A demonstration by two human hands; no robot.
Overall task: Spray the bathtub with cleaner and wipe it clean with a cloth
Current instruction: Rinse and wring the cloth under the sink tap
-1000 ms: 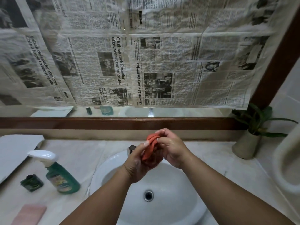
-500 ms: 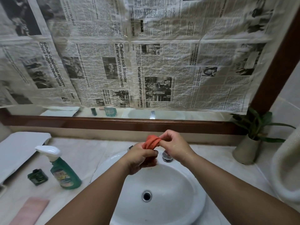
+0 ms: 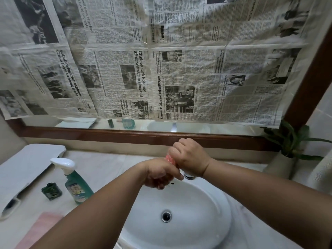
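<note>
Head view: perhaps marble counter [image 3: 111, 169], papered mirror [image 3: 224, 129].

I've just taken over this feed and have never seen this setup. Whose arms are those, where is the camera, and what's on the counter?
There is no machine: these are a person's two bare arms, seen from one wide-angle camera worn on their head, looking forward and down. The left hand and right hand both grip a bunched orange-red cloth between them, above the white oval sink basin, near the chrome tap. On the pale stone counter to the left stand a green spray bottle with a white trigger and a small dark green container; a pink pad lies at the near edge and a white sheet farther left. Newspaper pages cover the mirror behind, and a potted green plant stands at the right. No bathtub shows.
</note>
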